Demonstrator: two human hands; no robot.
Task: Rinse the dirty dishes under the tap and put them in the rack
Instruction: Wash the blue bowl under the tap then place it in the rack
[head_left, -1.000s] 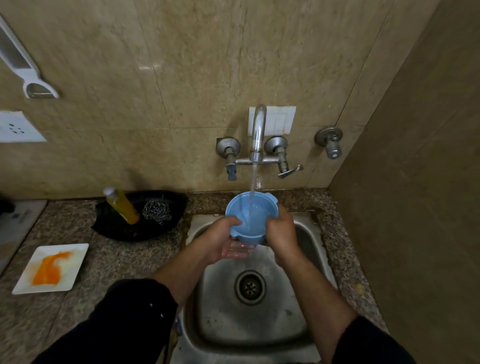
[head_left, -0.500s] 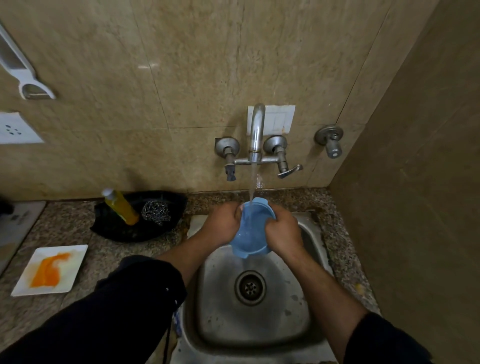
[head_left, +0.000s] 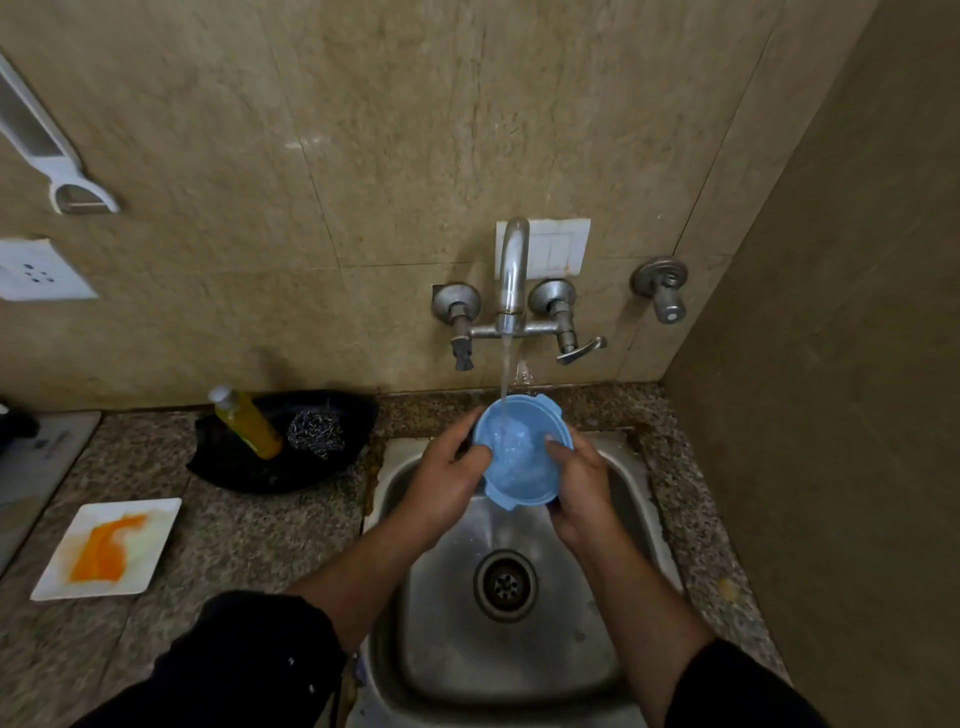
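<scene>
A light blue plastic bowl (head_left: 519, 457) is held over the steel sink (head_left: 628, 499), its opening turned up toward me. Water runs from the wall tap (head_left: 511, 270) straight into it. My left hand (head_left: 449, 483) grips the bowl's left rim with the thumb inside. My right hand (head_left: 582, 493) grips the right rim, fingers curled over the edge. A white square plate (head_left: 150, 519) smeared with orange sauce lies on the granite counter at the left. No rack is in view.
A black tray (head_left: 249, 467) behind the plate holds a yellow soap bottle (head_left: 249, 423) and a steel scrubber (head_left: 317, 428). The sink drain (head_left: 505, 584) lies below the hands. A side wall stands close on the right. A white peeler (head_left: 62, 171) hangs on the back wall.
The bowl was tipped on its side half a second ago; now it is turned back with its opening up under the stream. Both hands kept their hold.
</scene>
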